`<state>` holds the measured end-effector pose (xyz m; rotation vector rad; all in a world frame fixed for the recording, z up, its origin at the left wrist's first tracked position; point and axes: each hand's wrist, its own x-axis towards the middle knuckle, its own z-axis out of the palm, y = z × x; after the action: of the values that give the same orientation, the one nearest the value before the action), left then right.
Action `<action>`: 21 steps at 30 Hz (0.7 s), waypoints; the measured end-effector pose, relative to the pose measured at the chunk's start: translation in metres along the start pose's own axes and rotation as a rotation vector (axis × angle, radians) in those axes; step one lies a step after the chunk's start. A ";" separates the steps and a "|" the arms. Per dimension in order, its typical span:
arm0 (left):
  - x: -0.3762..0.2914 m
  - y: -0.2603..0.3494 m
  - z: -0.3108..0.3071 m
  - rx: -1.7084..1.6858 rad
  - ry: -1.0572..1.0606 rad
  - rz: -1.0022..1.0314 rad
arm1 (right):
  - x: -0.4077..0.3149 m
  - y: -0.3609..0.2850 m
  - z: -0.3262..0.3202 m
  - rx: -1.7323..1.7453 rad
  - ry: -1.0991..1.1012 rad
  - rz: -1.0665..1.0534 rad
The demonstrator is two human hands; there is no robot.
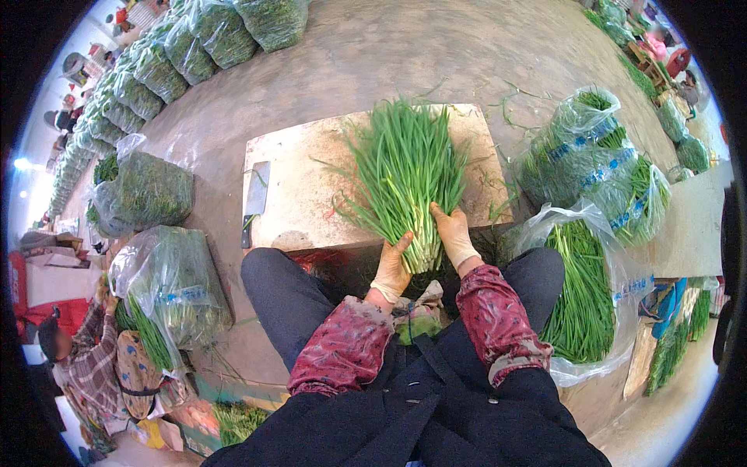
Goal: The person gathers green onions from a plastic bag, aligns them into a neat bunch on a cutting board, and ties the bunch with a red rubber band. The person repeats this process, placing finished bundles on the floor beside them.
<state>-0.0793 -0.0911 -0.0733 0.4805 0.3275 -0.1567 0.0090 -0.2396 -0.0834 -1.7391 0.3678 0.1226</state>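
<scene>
A large bunch of green Chinese chives (pixel 408 175) lies with its leaves fanned over a pale board (pixel 309 204), the white stem ends pointing towards my lap. My left hand (pixel 394 268), in a stained rubber glove, clasps the stems near their cut ends. On the other side my right hand (pixel 454 233), gloved too, grips the stems a little higher up, thumb on top. At the board's left edge rests a cleaver (pixel 257 190) with a black handle. Loose leaves and a few red strands are scattered on the board.
An open plastic bag of chives (pixel 580 292) stands by my right knee, with more filled bags (pixel 589 157) beyond it. Bagged chives (pixel 175 286) are on my left, near a seated person (pixel 87 373). A long row of full bags (pixel 175 58) lines the floor (pixel 373 52).
</scene>
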 end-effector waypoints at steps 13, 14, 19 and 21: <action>-0.003 -0.028 -0.009 -0.096 0.127 -0.043 | -0.025 -0.052 -0.033 -0.632 0.028 -0.304; -0.003 -0.028 -0.010 -0.072 0.145 -0.073 | -0.032 -0.057 -0.025 -0.690 -0.065 -0.212; -0.001 -0.035 -0.024 0.130 0.111 0.009 | -0.043 -0.060 0.005 -0.865 -0.113 -0.201; -0.003 -0.038 -0.033 0.394 -0.010 0.194 | -0.035 -0.053 0.006 -0.888 -0.103 -0.178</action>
<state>-0.0996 -0.1086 -0.1161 0.8976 0.2379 -0.0331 -0.0067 -0.2190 -0.0248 -2.6180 0.0671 0.2739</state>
